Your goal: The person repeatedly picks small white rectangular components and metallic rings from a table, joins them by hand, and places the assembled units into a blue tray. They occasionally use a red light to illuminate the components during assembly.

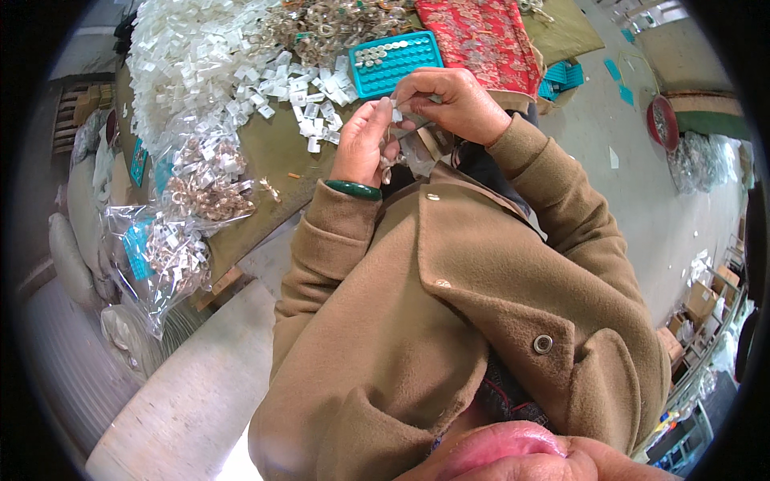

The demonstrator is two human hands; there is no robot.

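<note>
My left hand (365,140), with a green bangle (353,190) on the wrist, pinches a small white tag with a clear plastic sleeve (417,152) hanging below it. My right hand (449,100) meets it from the right, fingertips closed on the same small piece. Both hands are raised close to my chest, above the brown coat (449,289). Just beyond the hands lies a teal tray (397,60) with rows of small round pieces. What exactly sits between the fingertips is too small to tell.
A large heap of white tags (200,56) covers the table's far left. Clear bags of metal rings (204,180) lie at the table edge. A red patterned cloth (481,36) lies at the back. Concrete floor and a red basin (662,122) are on the right.
</note>
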